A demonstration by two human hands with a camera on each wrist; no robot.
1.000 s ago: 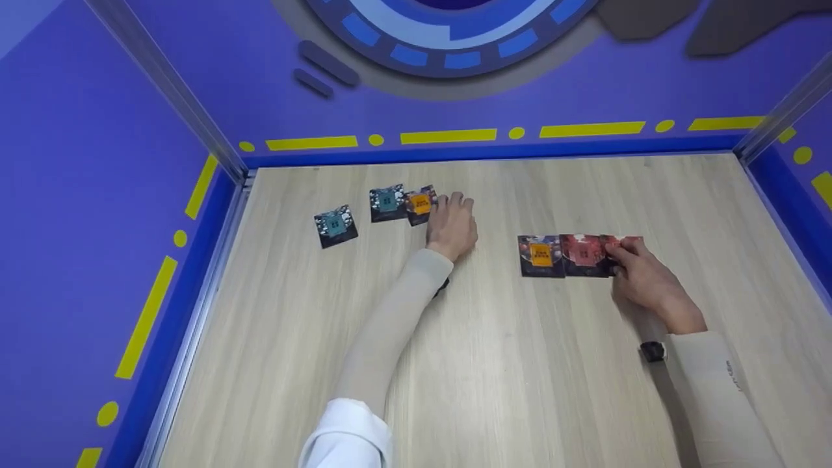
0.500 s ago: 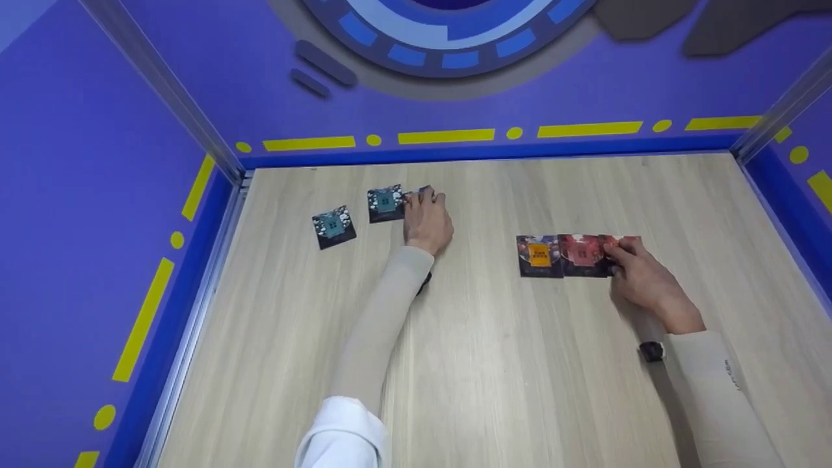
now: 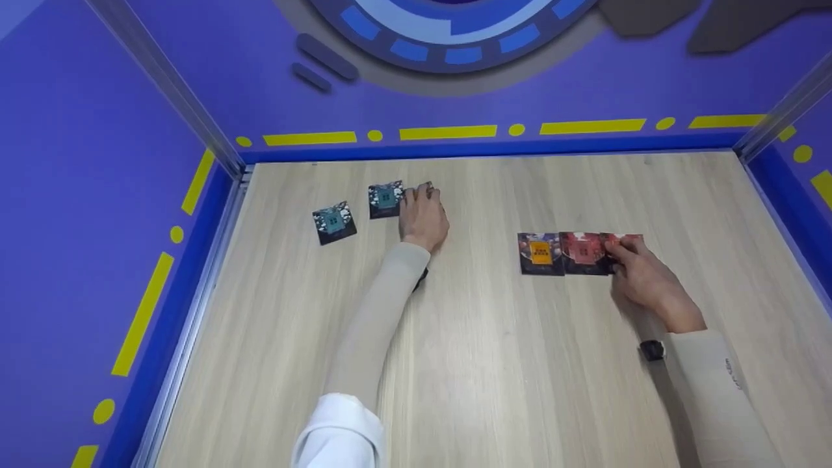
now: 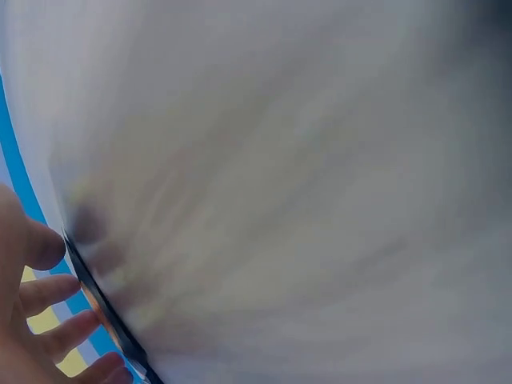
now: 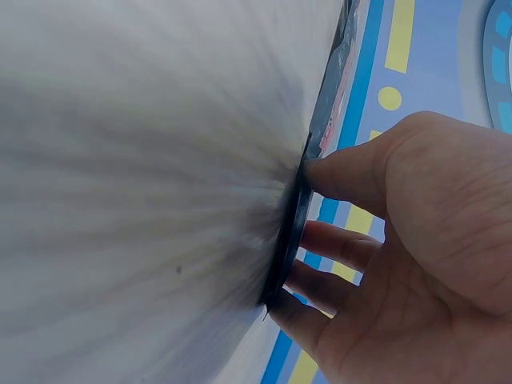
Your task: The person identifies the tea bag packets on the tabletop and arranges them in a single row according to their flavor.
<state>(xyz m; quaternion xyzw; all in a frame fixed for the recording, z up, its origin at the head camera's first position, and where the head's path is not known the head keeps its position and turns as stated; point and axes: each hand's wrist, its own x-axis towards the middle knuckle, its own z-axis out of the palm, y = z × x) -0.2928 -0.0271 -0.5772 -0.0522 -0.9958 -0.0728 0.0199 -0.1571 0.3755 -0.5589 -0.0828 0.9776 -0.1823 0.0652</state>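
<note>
My left hand lies over a small orange-and-dark square packet, hiding most of it. In the left wrist view its fingers are spread, with their tips on the thin packet. My right hand holds a red packet flat at the right end of a row, thumb toward its left side and the other fingers across the rest. Beside it in the row are another red packet and an orange-centred packet, slightly overlapping.
A teal packet lies just left of my left hand, and a second teal packet sits farther left, tilted. The wooden table is bordered by a blue-purple back wall and side walls with metal posts.
My left hand has shifted left onto the orange packet, covering most of it. My right hand stays in place on the red packet, and the row has not moved.
</note>
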